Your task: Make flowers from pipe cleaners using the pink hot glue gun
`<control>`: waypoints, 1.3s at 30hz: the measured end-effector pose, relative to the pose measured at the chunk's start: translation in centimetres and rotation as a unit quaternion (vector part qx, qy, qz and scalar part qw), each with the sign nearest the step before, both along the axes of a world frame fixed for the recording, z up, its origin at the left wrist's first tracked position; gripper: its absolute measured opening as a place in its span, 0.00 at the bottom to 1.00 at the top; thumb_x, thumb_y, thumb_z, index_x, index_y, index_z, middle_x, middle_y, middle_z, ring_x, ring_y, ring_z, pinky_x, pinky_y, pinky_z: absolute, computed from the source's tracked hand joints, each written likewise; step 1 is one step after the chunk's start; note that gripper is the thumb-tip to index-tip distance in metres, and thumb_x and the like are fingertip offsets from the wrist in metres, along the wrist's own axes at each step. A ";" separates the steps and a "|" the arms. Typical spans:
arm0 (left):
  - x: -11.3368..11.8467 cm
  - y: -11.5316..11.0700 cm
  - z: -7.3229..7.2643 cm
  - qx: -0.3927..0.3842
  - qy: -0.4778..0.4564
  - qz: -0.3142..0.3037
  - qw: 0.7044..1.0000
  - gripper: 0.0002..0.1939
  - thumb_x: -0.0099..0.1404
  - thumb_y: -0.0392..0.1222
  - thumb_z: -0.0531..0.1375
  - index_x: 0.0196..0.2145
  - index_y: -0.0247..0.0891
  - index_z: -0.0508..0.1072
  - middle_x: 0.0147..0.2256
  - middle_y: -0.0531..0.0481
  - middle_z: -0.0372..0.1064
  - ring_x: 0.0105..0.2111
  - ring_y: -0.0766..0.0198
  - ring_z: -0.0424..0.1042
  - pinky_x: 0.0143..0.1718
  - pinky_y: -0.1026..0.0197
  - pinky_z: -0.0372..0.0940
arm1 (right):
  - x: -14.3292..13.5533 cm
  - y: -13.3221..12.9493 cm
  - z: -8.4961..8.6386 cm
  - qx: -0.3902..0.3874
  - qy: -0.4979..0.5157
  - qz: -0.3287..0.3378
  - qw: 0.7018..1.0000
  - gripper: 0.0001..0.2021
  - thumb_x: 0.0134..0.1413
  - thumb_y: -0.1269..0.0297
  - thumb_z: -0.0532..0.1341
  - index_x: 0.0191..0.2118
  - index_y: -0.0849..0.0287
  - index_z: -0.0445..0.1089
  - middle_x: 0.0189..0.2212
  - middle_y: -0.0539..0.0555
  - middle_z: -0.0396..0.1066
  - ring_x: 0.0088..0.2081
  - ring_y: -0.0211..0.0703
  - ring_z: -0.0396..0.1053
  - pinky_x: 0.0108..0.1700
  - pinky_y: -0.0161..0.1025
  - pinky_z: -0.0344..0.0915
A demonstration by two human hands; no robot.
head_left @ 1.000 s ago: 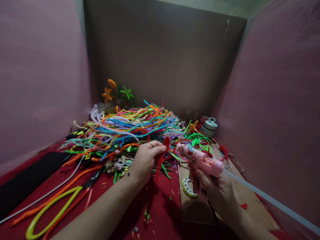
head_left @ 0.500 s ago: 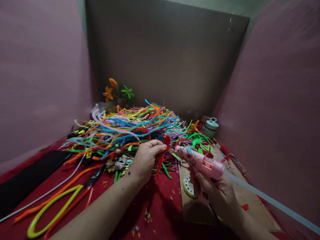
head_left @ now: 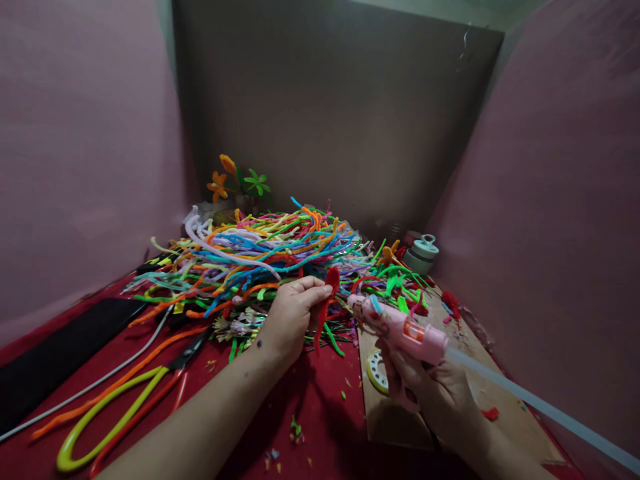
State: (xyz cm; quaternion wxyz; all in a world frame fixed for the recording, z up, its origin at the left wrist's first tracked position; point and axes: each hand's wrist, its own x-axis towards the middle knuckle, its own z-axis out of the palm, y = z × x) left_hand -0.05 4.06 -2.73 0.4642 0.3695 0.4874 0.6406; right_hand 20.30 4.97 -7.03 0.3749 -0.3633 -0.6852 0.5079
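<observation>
Between the thumb and fingers of my left hand (head_left: 295,317) is a red fuzzy pipe cleaner piece (head_left: 333,280), its rounded loop upright and its tail hanging below. My right hand (head_left: 430,387) is wrapped round the handle of a pink glue gun (head_left: 400,327). The gun's nozzle points left at the red piece, a small gap apart from it. A long translucent glue stick (head_left: 545,397) runs out of the gun's back to the lower right. Whether my finger presses the trigger is hidden.
A big heap of colourful pipe cleaners (head_left: 270,247) lies behind my hands. Yellow-and-red-handled scissors (head_left: 115,407) rest at left on the red cloth (head_left: 240,433). A wooden board (head_left: 395,423) with a tape roll (head_left: 377,371) is under my right hand. A pale green container (head_left: 423,253) stands behind.
The glue gun's nozzle has shifted slightly left and down. The red piece has turned a little in my left hand, its loop now facing more towards me.
</observation>
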 end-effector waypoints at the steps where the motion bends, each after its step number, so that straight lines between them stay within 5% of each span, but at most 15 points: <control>1: 0.0 0.0 0.0 0.001 -0.001 0.000 1.000 0.07 0.51 0.39 0.60 0.20 0.35 0.66 0.14 0.59 0.53 0.14 0.75 0.48 0.16 0.69 0.44 | -0.1 -0.1 0.1 0.004 -0.004 0.002 1.000 0.17 0.54 0.52 0.55 0.26 0.60 0.68 0.16 0.48 0.60 0.18 0.33 0.55 0.20 0.33 0.52; 17: 0.0 0.0 0.0 0.006 -0.002 0.000 1.000 0.06 0.51 0.39 0.60 0.21 0.35 0.68 0.16 0.58 0.57 0.15 0.75 0.51 0.17 0.69 0.46 | -0.2 0.0 0.2 -0.009 0.004 -0.017 1.000 0.20 0.53 0.49 0.56 0.22 0.61 0.66 0.14 0.48 0.59 0.17 0.33 0.54 0.19 0.33 0.51; 24: 0.0 -0.1 0.1 -0.002 0.013 0.001 1.000 0.07 0.53 0.39 0.59 0.20 0.35 0.67 0.16 0.58 0.55 0.16 0.74 0.50 0.18 0.69 0.47 | -0.3 -0.3 0.6 -0.005 0.032 -0.004 0.999 0.16 0.53 0.51 0.57 0.29 0.61 0.68 0.16 0.48 0.62 0.18 0.33 0.56 0.19 0.32 0.53; 39: 0.1 0.0 0.2 -0.004 -0.012 0.004 1.000 0.07 0.50 0.40 0.61 0.20 0.36 0.67 0.14 0.60 0.54 0.14 0.74 0.48 0.16 0.68 0.43 | 0.0 -0.3 0.6 -0.008 -0.004 0.019 1.000 0.19 0.54 0.51 0.55 0.21 0.59 0.64 0.14 0.48 0.59 0.19 0.36 0.57 0.21 0.35 0.54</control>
